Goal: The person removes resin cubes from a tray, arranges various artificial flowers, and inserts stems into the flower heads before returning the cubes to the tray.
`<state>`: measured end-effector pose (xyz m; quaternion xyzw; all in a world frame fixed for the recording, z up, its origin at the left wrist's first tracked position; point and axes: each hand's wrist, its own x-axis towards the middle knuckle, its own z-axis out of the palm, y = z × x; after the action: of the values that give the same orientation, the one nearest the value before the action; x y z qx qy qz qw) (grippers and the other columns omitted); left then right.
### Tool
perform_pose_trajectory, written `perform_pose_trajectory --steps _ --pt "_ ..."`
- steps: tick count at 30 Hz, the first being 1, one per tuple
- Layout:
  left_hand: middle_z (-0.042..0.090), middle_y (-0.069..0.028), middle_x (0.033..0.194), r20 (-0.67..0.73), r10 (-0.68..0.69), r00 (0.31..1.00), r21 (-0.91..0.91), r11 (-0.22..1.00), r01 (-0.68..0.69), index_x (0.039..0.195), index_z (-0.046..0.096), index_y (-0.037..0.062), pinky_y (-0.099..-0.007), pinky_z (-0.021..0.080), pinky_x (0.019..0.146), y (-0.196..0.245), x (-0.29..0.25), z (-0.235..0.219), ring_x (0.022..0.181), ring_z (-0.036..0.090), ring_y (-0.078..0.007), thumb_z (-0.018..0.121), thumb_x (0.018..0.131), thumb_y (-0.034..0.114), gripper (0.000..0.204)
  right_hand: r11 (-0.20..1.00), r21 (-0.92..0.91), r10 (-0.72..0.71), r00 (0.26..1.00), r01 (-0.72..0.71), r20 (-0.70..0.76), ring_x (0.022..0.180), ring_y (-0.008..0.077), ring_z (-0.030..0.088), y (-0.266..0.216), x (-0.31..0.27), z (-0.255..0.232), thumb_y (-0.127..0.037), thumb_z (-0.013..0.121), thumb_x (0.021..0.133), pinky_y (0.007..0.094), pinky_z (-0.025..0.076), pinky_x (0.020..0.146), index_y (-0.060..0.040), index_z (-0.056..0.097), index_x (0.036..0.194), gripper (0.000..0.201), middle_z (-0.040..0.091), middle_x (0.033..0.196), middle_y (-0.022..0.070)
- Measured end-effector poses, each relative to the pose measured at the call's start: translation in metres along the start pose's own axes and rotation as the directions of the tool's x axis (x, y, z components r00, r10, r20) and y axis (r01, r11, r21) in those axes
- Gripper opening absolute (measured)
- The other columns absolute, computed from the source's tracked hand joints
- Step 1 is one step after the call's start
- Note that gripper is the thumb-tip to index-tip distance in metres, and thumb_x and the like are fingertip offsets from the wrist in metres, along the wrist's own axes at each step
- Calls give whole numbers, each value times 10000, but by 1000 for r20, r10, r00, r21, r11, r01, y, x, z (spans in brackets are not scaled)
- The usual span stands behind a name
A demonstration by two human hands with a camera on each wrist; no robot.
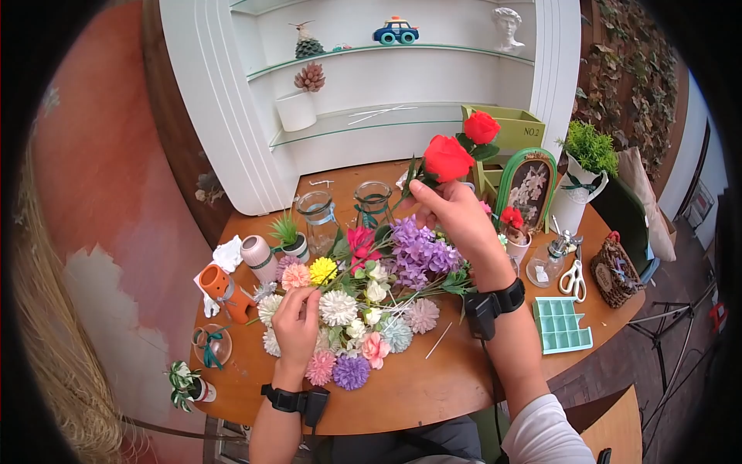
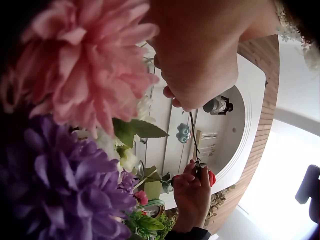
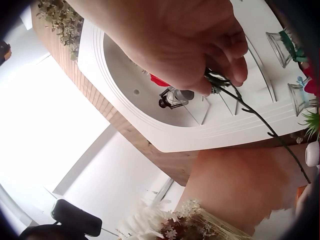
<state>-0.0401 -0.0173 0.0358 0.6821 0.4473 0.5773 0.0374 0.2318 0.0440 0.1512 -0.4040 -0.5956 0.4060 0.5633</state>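
My right hand (image 1: 456, 216) is raised over the back of the table and pinches the green stem (image 3: 260, 117) just under a large red rose (image 1: 448, 158). A smaller red rose (image 1: 481, 127) with dark leaves shows beside it. The thin stem slants down toward my left hand (image 1: 297, 329), whose fingertips pinch its lower part, also seen in the left wrist view (image 2: 195, 135). Under and beside the left hand lies a pile of artificial flowers, with a white bloom (image 1: 338, 308), a purple bloom (image 1: 352, 372) and lilac clusters (image 1: 421, 251).
Two glass vases (image 1: 317, 216) stand behind the flowers. To the right are a teal compartment tray (image 1: 562, 325), white scissors (image 1: 573, 281), a green frame (image 1: 532, 185) and a wicker basket (image 1: 616, 271). An orange pot (image 1: 224, 290) and a pink bottle (image 1: 259, 257) stand left.
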Motion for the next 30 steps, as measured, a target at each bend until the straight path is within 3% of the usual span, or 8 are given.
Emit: perform_pose_trajectory --steps 5,7,11,13,17,19,26,30 --pt "575 -53 733 -12 -1 1000 -25 1000 1 926 650 -41 -259 391 540 0 1 0 604 501 -115 660 906 3 49 998 52 -26 999 28 -28 605 83 557 -10 -2 -16 -278 713 913 230 425 588 -8 655 1061 313 619 698 12" --pt "572 -59 729 16 48 999 -16 999 -48 915 650 -46 -261 394 543 4 3 -1 607 507 -122 666 900 0 51 990 108 -92 996 93 -11 652 83 595 -13 -3 -22 -185 749 873 223 434 576 38 590 1123 371 663 823 36" --pt "569 -63 728 33 18 999 16 1000 -18 909 653 -48 -263 398 546 4 2 -1 609 512 -128 680 890 -1 57 965 225 -137 991 135 -4 655 83 597 -11 0 -28 -183 752 874 224 437 580 33 532 1254 489 659 861 41" --pt "569 -64 729 30 17 999 24 1000 -18 912 656 -48 -264 400 549 3 2 -1 616 518 -130 692 879 -3 66 953 239 -172 981 189 -91 660 84 604 -15 -3 -25 -205 748 883 225 446 587 24 467 1355 594 661 914 49" --pt "574 -64 736 20 69 997 4 998 -69 924 666 -49 -262 399 549 1 2 0 622 519 -127 698 869 -15 72 964 148 -215 975 221 -56 716 80 599 -30 -13 -20 -177 685 934 215 454 598 20 460 1387 543 641 923 56" --pt "588 -63 756 12 88 996 -1 996 -88 939 683 -47 -261 399 553 0 2 0 630 522 -126 707 857 -26 88 987 -15 -159 973 159 -170 713 86 610 -36 -16 -20 -204 689 935 215 456 598 16 504 1354 508 658 930 60" --pt "614 -57 800 -1 17 1000 15 1000 -17 965 703 -34 -245 393 559 4 1 -2 632 511 -109 720 845 -26 121 969 -79 -243 956 233 -162 726 84 628 -32 -15 -34 -177 695 928 219 478 620 21 572 1289 430 686 970 53" --pt "613 -66 824 -23 17 1000 36 999 -16 1040 678 -15 -243 339 476 -1 0 1 554 441 -76 721 851 -25 195 950 -7 -308 931 313 -198 877 117 673 -36 -20 -39 -113 715 902 237 527 717 58 570 1268 430 695 1046 98"
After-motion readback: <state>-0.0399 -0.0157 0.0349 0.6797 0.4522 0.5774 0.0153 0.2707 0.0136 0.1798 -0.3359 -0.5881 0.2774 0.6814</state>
